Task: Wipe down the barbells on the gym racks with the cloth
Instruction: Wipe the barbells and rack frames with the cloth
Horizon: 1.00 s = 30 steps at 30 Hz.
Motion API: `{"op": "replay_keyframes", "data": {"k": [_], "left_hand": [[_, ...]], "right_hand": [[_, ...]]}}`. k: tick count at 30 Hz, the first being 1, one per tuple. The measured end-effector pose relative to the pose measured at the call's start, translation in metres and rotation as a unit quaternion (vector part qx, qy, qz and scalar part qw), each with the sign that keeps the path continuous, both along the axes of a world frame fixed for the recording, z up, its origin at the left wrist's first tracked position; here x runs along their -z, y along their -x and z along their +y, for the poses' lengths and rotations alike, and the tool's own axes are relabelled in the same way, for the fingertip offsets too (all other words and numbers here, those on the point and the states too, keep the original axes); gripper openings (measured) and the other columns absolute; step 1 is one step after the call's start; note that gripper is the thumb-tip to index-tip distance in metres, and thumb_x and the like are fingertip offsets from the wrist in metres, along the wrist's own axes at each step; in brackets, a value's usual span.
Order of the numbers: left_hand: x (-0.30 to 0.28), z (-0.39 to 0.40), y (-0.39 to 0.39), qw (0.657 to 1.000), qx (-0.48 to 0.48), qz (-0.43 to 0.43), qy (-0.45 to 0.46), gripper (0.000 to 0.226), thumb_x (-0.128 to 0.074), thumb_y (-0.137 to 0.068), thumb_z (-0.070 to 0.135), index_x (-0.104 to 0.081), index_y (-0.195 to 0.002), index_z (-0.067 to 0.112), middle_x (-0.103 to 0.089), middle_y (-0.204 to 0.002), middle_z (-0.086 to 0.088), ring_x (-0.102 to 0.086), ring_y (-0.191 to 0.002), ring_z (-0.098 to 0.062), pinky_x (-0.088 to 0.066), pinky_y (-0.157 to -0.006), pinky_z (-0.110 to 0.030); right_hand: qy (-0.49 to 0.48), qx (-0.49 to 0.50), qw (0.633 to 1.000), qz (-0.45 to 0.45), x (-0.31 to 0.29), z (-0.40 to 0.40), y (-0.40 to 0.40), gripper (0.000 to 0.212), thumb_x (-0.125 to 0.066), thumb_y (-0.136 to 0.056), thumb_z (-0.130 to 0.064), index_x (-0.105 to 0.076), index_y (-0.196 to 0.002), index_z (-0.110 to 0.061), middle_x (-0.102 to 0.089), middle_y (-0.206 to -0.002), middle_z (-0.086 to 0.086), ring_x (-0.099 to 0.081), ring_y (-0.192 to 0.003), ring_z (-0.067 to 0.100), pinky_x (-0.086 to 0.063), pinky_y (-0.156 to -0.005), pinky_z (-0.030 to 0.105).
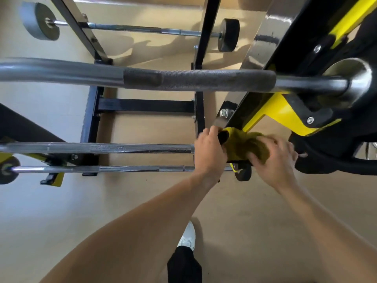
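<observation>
The chrome middle barbell [120, 148] vanishes at its right end behind the left hand [210, 152] and the bunched olive-yellow cloth [247, 147]; the right hand [275, 160] is motion-blurred, its fingertips lost. The thick grey top bar [81, 73] runs off the left edge, blurred

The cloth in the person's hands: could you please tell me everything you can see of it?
The cloth is olive-yellow with a soft, towel-like nap, bunched into a crumpled wad rather than spread flat. It sits at the right end of the chrome barbell, beside the rack's yellow-and-black upright. The left hand grips its left edge and the right hand clasps its right side. Motion blur hides its weave and edges.
</observation>
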<state>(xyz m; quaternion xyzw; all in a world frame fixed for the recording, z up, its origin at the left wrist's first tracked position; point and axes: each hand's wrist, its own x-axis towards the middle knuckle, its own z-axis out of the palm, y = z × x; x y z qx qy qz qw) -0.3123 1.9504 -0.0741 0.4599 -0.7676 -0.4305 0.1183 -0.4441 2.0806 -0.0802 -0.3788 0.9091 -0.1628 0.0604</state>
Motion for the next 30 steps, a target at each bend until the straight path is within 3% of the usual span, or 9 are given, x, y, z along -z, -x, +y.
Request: {"op": "replay_keyframes", "data": {"k": [3,7,11,15,18,21,23,25,30], "left_hand": [[0.011,-0.003,-0.010,0.978,0.050,-0.069,0.189,0.067,-0.066,-0.084,0.009,-0.035,-0.142,0.020,-0.046,-0.133,-0.008,-0.041,-0.121,-0.026,-0.040,-0.105,-0.042],[0.016,0.005,-0.007,0.933,0.221,0.031,0.284,0.068,-0.063,-0.083,0.013,-0.037,-0.146,0.017,-0.041,-0.146,-0.007,-0.032,-0.138,-0.026,-0.027,-0.114,-0.043],[0.039,-0.006,-0.009,0.927,0.295,-0.052,0.226,0.064,-0.060,-0.093,0.016,-0.032,-0.150,0.016,-0.047,-0.144,-0.006,-0.042,-0.136,-0.025,-0.022,-0.120,-0.040],[0.046,-0.017,-0.023,0.913,0.298,-0.140,0.241,0.061,-0.047,-0.102,0.027,-0.020,-0.155,0.015,-0.050,-0.145,-0.006,-0.040,-0.136,-0.028,-0.020,-0.119,-0.045],[0.039,-0.021,-0.034,0.903,0.297,-0.147,0.275,0.057,-0.052,-0.097,0.028,-0.034,-0.149,0.013,-0.056,-0.137,-0.007,-0.038,-0.133,-0.033,-0.020,-0.115,-0.050],[0.035,-0.033,-0.048,0.902,0.292,-0.147,0.282,0.038,-0.055,-0.091,0.022,-0.058,-0.127,0.011,-0.064,-0.120,-0.007,-0.045,-0.123,-0.033,-0.025,-0.112,-0.051],[0.032,-0.041,-0.058,0.902,0.287,-0.148,0.286,0.031,-0.052,-0.091,0.020,-0.065,-0.116,0.010,-0.064,-0.117,-0.008,-0.046,-0.122,-0.033,-0.027,-0.110,-0.051],[0.031,-0.047,-0.069,0.904,0.267,-0.157,0.295,0.034,-0.051,-0.091,0.022,-0.063,-0.121,0.009,-0.058,-0.127,-0.012,-0.042,-0.128,-0.034,-0.025,-0.112,-0.051],[0.026,-0.046,-0.099,0.929,0.208,-0.112,0.284,0.070,-0.055,-0.091,0.027,-0.027,-0.151,0.005,-0.031,-0.156,-0.019,-0.022,-0.147,-0.037,-0.010,-0.120,-0.049]], "right_hand": [[-0.105,-0.101,0.989,-0.033,0.017,-0.009,0.005,0.046,-0.063,-0.089,-0.045,-0.061,-0.127,-0.020,-0.059,-0.132,0.002,-0.049,-0.127,0.025,-0.030,-0.110,0.047],[-0.125,-0.104,0.983,-0.080,0.007,-0.029,0.012,0.042,-0.074,-0.086,-0.025,-0.061,-0.124,-0.011,-0.070,-0.111,0.013,-0.063,-0.103,0.034,-0.050,-0.089,0.044],[-0.132,-0.101,0.984,-0.065,-0.002,-0.037,0.003,0.025,-0.073,-0.087,-0.021,-0.073,-0.109,-0.009,-0.073,-0.097,0.013,-0.067,-0.086,0.030,-0.049,-0.076,0.032],[-0.138,-0.104,0.983,0.060,0.004,-0.047,-0.022,0.020,-0.069,-0.089,-0.035,-0.079,-0.090,-0.017,-0.072,-0.074,0.007,-0.062,-0.068,0.024,-0.052,-0.061,0.032],[-0.129,-0.099,0.983,0.085,0.007,-0.053,-0.039,0.017,-0.070,-0.089,-0.031,-0.078,-0.084,-0.017,-0.070,-0.069,0.007,-0.061,-0.064,0.025,-0.052,-0.060,0.033],[-0.088,-0.162,0.977,0.103,0.012,-0.059,-0.066,0.011,-0.076,-0.082,-0.018,-0.072,-0.074,-0.013,-0.068,-0.069,0.009,-0.064,-0.063,0.029,-0.053,-0.055,0.038],[-0.013,-0.200,0.976,0.083,0.017,-0.064,-0.078,0.009,-0.081,-0.075,-0.009,-0.074,-0.080,-0.007,-0.072,-0.079,0.010,-0.068,-0.074,0.027,-0.057,-0.062,0.035],[0.042,-0.221,0.974,0.027,0.023,-0.071,-0.080,0.024,-0.082,-0.075,-0.007,-0.075,-0.098,-0.005,-0.074,-0.099,0.009,-0.070,-0.094,0.024,-0.058,-0.084,0.039],[-0.071,-0.236,0.966,-0.079,0.034,-0.102,-0.083,0.056,-0.079,-0.080,-0.022,-0.052,-0.128,-0.017,-0.064,-0.121,0.007,-0.058,-0.117,0.027,-0.048,-0.101,0.044]]}}
